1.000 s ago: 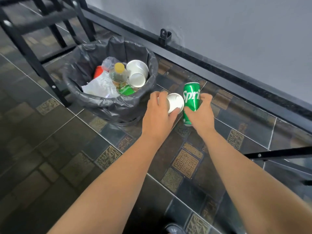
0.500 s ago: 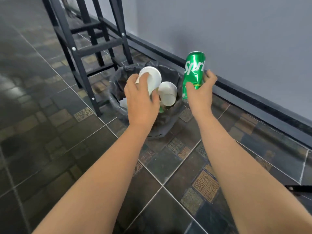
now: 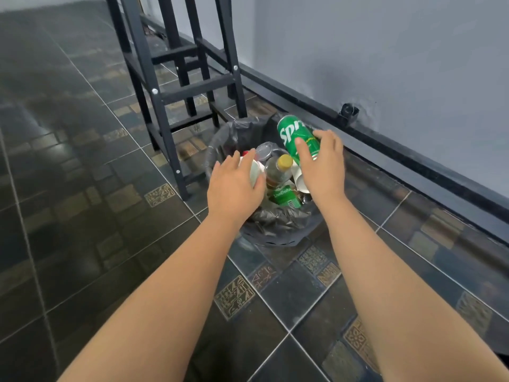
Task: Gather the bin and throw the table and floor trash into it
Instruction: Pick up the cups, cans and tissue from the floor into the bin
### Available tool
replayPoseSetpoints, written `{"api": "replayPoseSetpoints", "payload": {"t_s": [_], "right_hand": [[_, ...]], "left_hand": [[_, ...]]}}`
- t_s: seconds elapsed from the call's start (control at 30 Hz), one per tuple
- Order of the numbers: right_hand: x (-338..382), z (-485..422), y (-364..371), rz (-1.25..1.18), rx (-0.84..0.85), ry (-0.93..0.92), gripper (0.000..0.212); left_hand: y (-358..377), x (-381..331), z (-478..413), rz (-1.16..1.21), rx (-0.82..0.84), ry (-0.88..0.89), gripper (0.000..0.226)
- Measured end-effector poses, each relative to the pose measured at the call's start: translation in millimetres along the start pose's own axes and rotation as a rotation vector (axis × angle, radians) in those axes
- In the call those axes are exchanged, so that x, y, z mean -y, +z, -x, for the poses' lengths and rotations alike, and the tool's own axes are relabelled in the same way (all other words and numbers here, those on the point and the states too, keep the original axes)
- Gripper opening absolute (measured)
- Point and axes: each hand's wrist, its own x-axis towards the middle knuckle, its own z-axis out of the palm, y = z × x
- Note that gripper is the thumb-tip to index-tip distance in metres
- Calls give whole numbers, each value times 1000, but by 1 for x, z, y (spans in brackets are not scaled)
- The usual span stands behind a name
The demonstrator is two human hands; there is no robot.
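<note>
The bin [image 3: 278,226], lined with a black bag, stands on the tiled floor beside the wall. Inside it are a yellow-capped bottle [image 3: 278,172], white cups [image 3: 300,181], a clear lid and other litter. My left hand [image 3: 234,188] hovers over the bin's left side, holding a white paper cup [image 3: 254,172] under the palm with the thumb against it. My right hand [image 3: 325,166] is over the bin's right side and grips a green Sprite can [image 3: 294,135], tilted, between thumb and loosely spread fingers.
Black metal legs and crossbars of a table or stool [image 3: 168,125] stand directly behind and left of the bin. A dark skirting rail [image 3: 413,158] with a small bracket [image 3: 348,111] runs along the grey wall on the right. Dark patterned floor tiles lie all around.
Both hands rose from the floor beside the bin and now hang over its opening, carrying the cup and can. The view pulled back and up.
</note>
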Motion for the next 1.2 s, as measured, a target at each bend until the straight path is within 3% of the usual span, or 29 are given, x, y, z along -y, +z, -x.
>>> {"api": "replayPoseSetpoints", "payload": {"t_s": [0.13, 0.3, 0.47, 0.63, 0.77, 1.03, 1.2], "right_hand": [[-2, -5, 0, -47, 75, 8, 50], [-13, -7, -9, 38, -102, 29, 45], [-42, -8, -12, 4, 57, 237, 49], [-52, -12, -11, -331, 150, 321, 44], [-58, -13, -10, -477, 157, 383, 45], [-56, -8, -11, -572, 152, 449, 56], [-15, 22, -49, -555, 158, 525, 57]], "left_hand": [[2, 7, -9, -55, -59, -5, 54], [-1, 18, -18, -1, -91, -143, 55], [-2, 25, -30, 260, 5, -374, 54], [-2, 39, -43, 600, 3, -522, 37], [2, 41, -37, 814, -18, -573, 45], [-10, 33, -27, 968, -10, -605, 52], [-60, 16, -3, 991, 15, -664, 48]]}}
